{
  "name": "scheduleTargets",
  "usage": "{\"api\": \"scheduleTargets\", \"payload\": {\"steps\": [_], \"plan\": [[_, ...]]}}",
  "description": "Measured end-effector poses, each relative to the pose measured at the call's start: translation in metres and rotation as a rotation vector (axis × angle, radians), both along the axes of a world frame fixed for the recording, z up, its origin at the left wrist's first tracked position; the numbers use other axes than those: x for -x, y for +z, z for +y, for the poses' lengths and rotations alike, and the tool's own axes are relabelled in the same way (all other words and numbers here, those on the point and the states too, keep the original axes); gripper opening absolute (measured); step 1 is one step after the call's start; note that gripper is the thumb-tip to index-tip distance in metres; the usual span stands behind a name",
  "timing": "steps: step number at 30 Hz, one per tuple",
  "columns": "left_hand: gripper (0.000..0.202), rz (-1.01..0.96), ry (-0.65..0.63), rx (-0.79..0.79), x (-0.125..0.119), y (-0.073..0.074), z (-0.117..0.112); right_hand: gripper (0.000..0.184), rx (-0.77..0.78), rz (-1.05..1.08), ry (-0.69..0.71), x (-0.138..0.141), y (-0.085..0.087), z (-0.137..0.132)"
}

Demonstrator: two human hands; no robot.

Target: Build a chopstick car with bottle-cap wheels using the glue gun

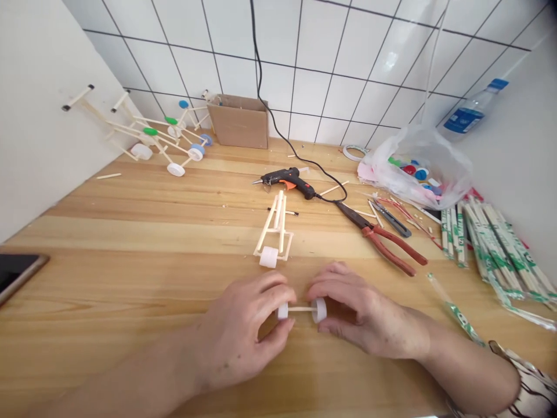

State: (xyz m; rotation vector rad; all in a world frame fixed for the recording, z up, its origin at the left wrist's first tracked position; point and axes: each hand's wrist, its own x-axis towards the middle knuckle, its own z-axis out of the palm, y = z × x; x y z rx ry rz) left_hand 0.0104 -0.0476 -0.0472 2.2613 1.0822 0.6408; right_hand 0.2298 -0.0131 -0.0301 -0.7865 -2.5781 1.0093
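Between my two hands a short wooden stick (301, 309) lies crosswise, with a white bottle cap at each end like an axle with wheels. My left hand (250, 322) pinches the left cap (282, 311) between fingers and thumb. The right cap (319, 310) sits in the curled fingers of my right hand (361, 310). Just beyond my hands stands a small frame of wooden sticks (281, 223) with a white roll-shaped wheel (268, 257) at its near end. A dark-tipped cross stick shows at its far end.
A black glue gun (289, 181) lies behind the frame. Red-handled pliers (383, 238) and a utility knife (393, 217) are at right, near wrapped chopsticks (500, 249) and a bag of caps (418, 168). Stick-built carts (161, 136), a cardboard box (241, 122) and a phone (20, 276) are left.
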Motion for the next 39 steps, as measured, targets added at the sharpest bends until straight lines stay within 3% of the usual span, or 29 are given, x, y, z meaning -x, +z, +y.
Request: {"api": "scheduleTargets", "payload": {"steps": [5, 10, 17, 20, 30, 39], "plan": [[0.007, -0.041, -0.005, -0.139, -0.005, 0.006, -0.001, 0.032, 0.019, 0.054, -0.044, 0.004, 0.006, -0.008], [0.013, -0.02, -0.071, -0.179, -0.01, 0.01, -0.003, 0.031, 0.045, 0.109, -0.067, 0.007, 0.006, -0.018], [0.017, -0.089, -0.021, -0.246, -0.011, 0.013, -0.003, 0.031, 0.14, 0.199, -0.154, 0.011, -0.003, -0.027], [0.019, -0.065, -0.041, -0.259, -0.01, 0.016, -0.004, 0.027, 0.19, 0.214, -0.148, 0.012, -0.003, -0.029], [0.027, 0.084, -0.168, -0.203, -0.004, 0.019, -0.007, 0.023, 0.133, 0.195, -0.085, 0.012, -0.005, -0.029], [0.029, 0.089, -0.174, -0.242, -0.004, 0.02, -0.008, 0.026, 0.11, 0.144, -0.047, 0.013, -0.002, -0.029]]}}
